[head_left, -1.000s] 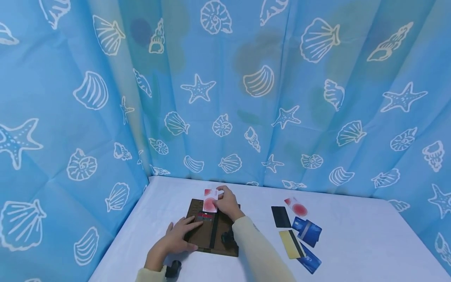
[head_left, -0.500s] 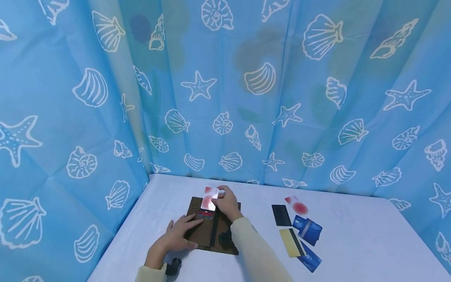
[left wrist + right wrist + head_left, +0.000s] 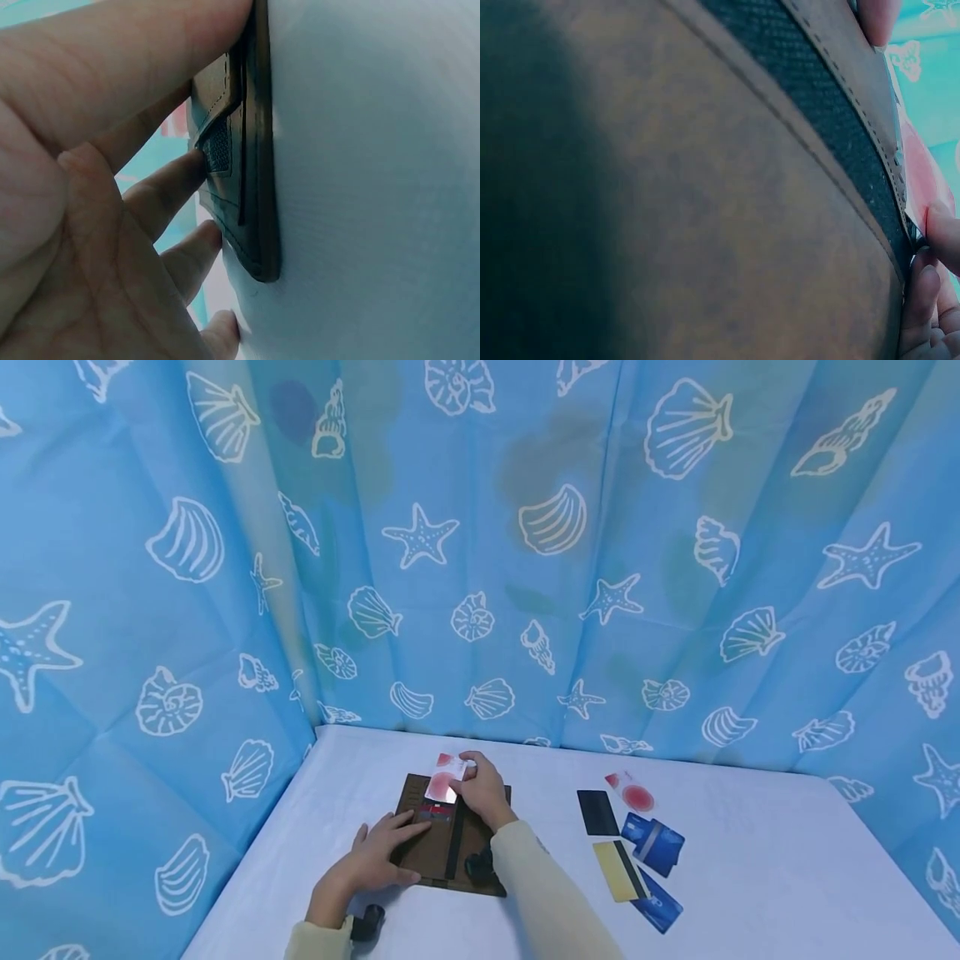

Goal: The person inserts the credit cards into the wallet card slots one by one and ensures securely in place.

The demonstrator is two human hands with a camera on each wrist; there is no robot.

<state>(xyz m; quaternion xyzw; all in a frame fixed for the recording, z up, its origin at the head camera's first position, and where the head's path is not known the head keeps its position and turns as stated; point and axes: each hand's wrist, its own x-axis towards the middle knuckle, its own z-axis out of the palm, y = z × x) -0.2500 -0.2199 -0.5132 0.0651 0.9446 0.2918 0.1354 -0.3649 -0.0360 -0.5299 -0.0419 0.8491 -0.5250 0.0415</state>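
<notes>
A brown wallet (image 3: 431,853) lies opened flat on the white table, a dark strap running down its middle. My right hand (image 3: 482,789) pinches a white card with pink circles (image 3: 442,777) by its right edge, over the upper part of the wallet. Just below that card, a red-and-dark card (image 3: 436,812) shows in a wallet slot. My left hand (image 3: 377,856) rests with extended fingers on the wallet's left side. In the left wrist view those fingers touch the wallet (image 3: 247,172) near its edge. The right wrist view catches the pink card (image 3: 922,161) close beyond the stitched strap.
To the right lie loose cards: a black one (image 3: 597,812), a pink-and-white one (image 3: 632,791), a gold one (image 3: 617,871) and several blue ones (image 3: 658,846), some overlapping. Behind the table (image 3: 780,860) hangs a blue shell-patterned curtain (image 3: 480,568).
The pinched card has tilted and shifted slightly left above the wallet, its glare changing. Both hands keep nearly the same places. The whole head view has drifted a little.
</notes>
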